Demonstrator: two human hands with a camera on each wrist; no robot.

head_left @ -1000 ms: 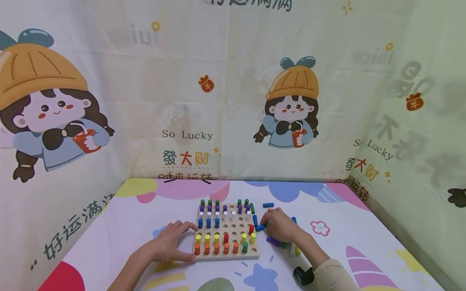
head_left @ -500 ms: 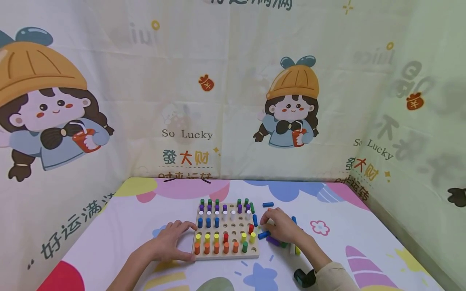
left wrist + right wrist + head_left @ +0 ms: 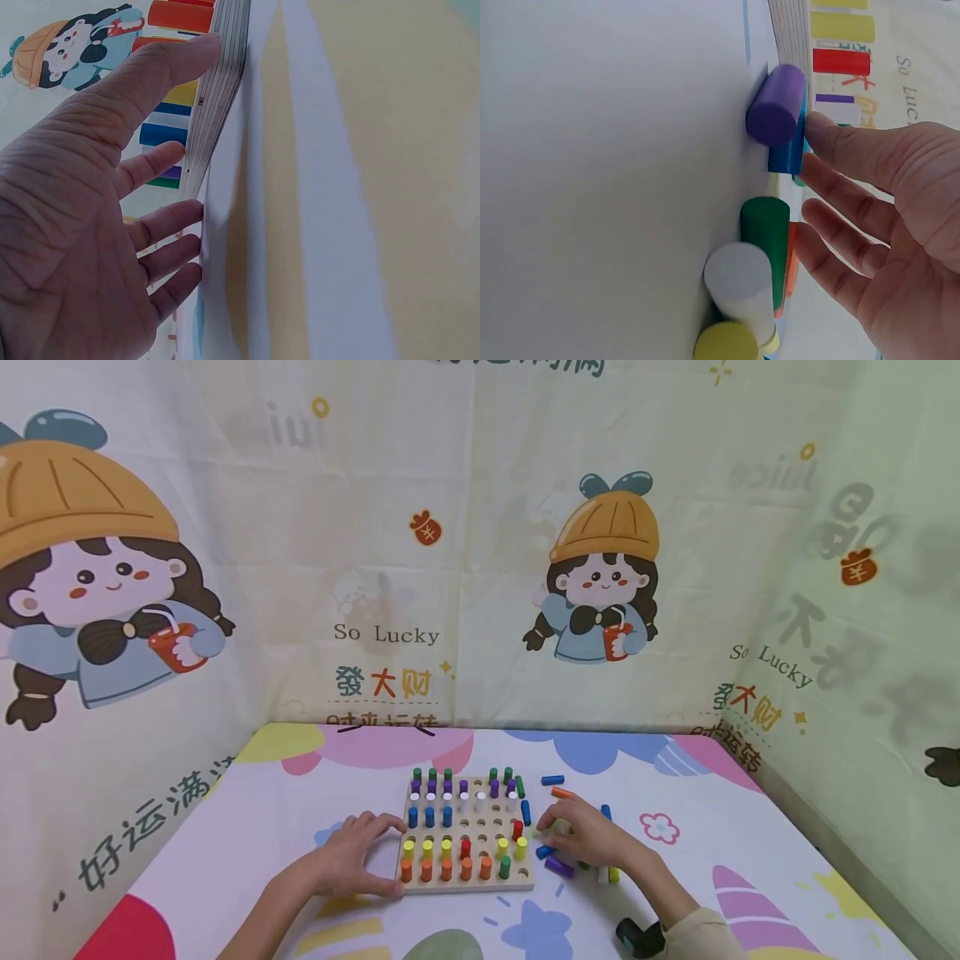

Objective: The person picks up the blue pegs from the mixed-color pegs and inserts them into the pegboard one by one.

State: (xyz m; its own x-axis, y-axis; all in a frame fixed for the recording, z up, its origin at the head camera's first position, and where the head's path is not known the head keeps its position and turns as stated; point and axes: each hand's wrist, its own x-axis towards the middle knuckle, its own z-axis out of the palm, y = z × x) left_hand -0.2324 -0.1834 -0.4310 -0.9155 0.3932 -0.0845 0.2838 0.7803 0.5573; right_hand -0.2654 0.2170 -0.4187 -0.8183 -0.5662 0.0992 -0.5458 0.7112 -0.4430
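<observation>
A wooden pegboard (image 3: pixel 491 887) holds rows of coloured pegs, with some holes bare. At its left edge is my left hand (image 3: pixel 348 858), fingers spread, with the thumb at the near corner and the index fingertip by the side. The left wrist view shows that thumb lying against the layered board edge (image 3: pixel 225 75). To the right of the board, my right hand (image 3: pixel 588 832) hovers low among loose pegs. Its thumb and index fingertip are beside a blue peg (image 3: pixel 786 157), apart from each other and not gripping it. A purple peg (image 3: pixel 776 105) lies against that blue one.
Loose pegs lie right of the board: a blue one (image 3: pixel 552 780) farther back, an orange one (image 3: pixel 562 792), another blue (image 3: pixel 526 813) at the board's side. Green (image 3: pixel 766 225), white (image 3: pixel 739 281) and yellow (image 3: pixel 726 345) pegs cluster under the right hand. Patterned cloth (image 3: pixel 465 568) hangs behind.
My right hand has drawn slightly nearer, uncovering the orange peg. The blue peg by its fingers has shifted towards me, off the board's side. My left hand stays put.
</observation>
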